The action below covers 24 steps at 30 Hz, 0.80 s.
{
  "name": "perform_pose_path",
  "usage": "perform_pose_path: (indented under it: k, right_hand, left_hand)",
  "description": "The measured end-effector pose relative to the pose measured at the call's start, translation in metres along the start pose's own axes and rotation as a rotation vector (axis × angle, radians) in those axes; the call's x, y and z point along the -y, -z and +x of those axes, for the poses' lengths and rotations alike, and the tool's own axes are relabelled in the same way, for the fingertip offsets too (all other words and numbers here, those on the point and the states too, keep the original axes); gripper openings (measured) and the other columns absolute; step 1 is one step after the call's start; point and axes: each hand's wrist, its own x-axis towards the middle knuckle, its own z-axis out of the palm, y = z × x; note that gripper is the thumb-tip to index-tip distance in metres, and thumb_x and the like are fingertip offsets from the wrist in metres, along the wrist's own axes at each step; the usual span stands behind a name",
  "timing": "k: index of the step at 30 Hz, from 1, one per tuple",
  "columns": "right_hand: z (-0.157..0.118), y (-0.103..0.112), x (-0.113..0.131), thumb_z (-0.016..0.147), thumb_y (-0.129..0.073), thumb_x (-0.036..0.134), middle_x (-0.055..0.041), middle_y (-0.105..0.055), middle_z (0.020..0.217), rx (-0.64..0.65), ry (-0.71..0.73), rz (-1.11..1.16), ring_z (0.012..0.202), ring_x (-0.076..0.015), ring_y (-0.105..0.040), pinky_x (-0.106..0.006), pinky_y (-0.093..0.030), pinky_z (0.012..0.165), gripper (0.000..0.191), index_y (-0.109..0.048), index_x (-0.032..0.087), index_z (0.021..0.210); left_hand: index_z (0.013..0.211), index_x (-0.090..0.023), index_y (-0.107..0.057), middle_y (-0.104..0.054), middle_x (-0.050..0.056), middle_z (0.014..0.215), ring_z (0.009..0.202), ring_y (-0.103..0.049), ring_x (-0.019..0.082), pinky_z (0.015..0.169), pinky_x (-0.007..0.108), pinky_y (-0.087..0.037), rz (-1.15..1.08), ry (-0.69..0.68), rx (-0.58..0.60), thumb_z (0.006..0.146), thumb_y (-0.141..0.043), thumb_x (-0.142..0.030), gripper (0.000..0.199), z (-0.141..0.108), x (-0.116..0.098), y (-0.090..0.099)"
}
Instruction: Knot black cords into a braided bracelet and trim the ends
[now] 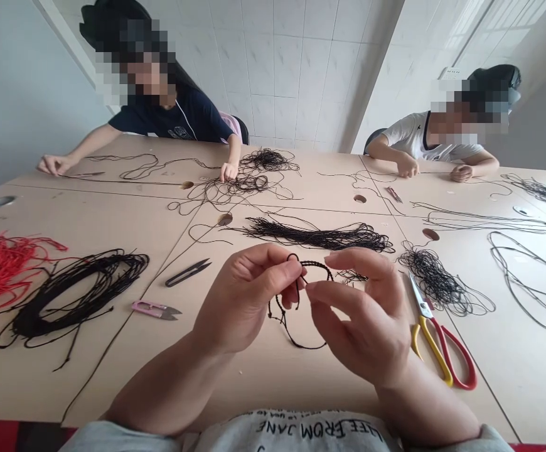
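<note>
A thin black braided cord (317,264) is held up, pinched between the left grip (249,292) and the right grip (364,311), to the left of the scissors (424,311) and about level with their blades. It bends into a small loop at the top, arches across between the fingertips and dips below in a slack, open curve, left of the scissors' handles. Whether that low part touches the worktop (263,389) cannot be told.

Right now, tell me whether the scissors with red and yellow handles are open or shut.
The scissors are shut: their blades lie together, tapering to one tip.
</note>
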Motion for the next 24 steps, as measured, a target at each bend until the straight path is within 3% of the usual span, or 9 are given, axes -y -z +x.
perform_pose_path:
  k: [6,10,14,18,24]
  right_hand:
    - [0.002,-0.003,-0.002,0.089,-0.067,0.004,-0.0063,-0.058,0.114,0.029,0.084,-0.013,0.108,-0.0222,-0.059,-0.042,-0.055,0.097,0.022,-0.072,0.024,0.097]
    - [-0.001,0.002,-0.002,0.090,-0.063,0.004,-0.0074,-0.057,0.115,0.034,0.013,0.163,0.108,-0.0205,-0.059,-0.038,-0.056,0.095,0.020,-0.067,0.021,0.100]
    - [-0.002,0.005,-0.002,0.090,-0.068,0.008,-0.0055,-0.062,0.106,0.000,-0.304,0.422,0.103,-0.0169,-0.063,-0.032,-0.056,0.089,0.015,-0.065,0.021,0.097]
    - [0.002,0.006,-0.007,0.093,-0.072,0.016,-0.0021,-0.068,0.091,0.098,-0.632,0.888,0.084,-0.0122,-0.067,-0.025,-0.058,0.075,0.007,-0.067,0.021,0.091]
    - [0.007,0.007,-0.023,0.100,-0.066,0.027,-0.0015,-0.071,0.078,0.340,-0.988,1.661,0.069,-0.0088,-0.072,-0.016,-0.059,0.060,0.011,-0.070,0.017,0.102]
  left_hand:
    - [0.066,-0.018,-0.066,-0.062,-0.002,0.059,0.051,-0.052,0.009,0.049,0.020,-0.045,0.030,-0.019,0.004,0.080,-0.072,-0.023,0.016,-0.001,0.003,0.002]
    - [0.071,-0.019,-0.068,-0.058,-0.002,0.059,0.053,-0.050,0.010,0.050,0.021,-0.042,0.145,-0.048,0.046,0.085,-0.071,-0.025,0.016,-0.003,0.007,0.006]
    - [0.072,-0.018,-0.065,-0.054,-0.003,0.058,0.053,-0.046,0.010,0.049,0.022,-0.040,0.233,-0.051,0.153,0.089,-0.067,-0.027,0.019,-0.005,0.004,0.007]
    - [0.076,-0.019,-0.060,-0.056,-0.001,0.062,0.057,-0.051,0.012,0.052,0.024,-0.044,0.324,-0.094,0.247,0.095,-0.061,-0.033,0.024,-0.009,-0.004,0.008]
    - [0.081,-0.023,-0.059,-0.058,-0.001,0.070,0.063,-0.052,0.014,0.059,0.028,-0.043,0.603,-0.441,0.094,0.100,-0.059,-0.027,0.019,-0.015,-0.005,0.009]
